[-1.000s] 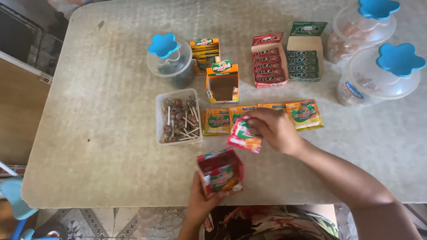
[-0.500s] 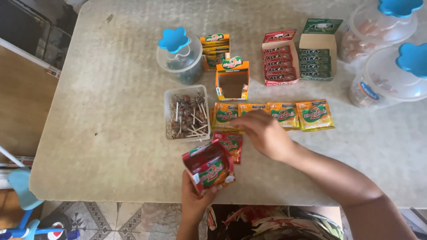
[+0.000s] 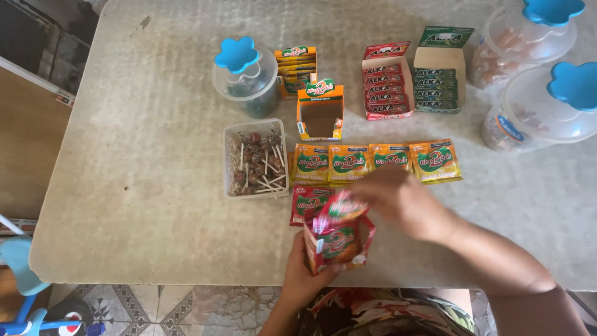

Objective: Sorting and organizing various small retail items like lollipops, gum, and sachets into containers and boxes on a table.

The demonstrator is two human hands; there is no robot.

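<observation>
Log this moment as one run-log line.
left hand: holds red box | right hand: pulling red packet from box | table: orange packets in row

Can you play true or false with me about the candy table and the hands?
1. The left hand holds a red box near the table's front edge. True.
2. The right hand is up at the top of the red box, by a red packet there. True.
3. The orange box standing in the middle is packed full. False: it looks empty inside.
4. Four orange packets lie in a row. True.
5. The lollipops are in a round jar. False: they lie in a clear square tub.
6. The jar lids are red. False: they are blue and flower-shaped.
</observation>
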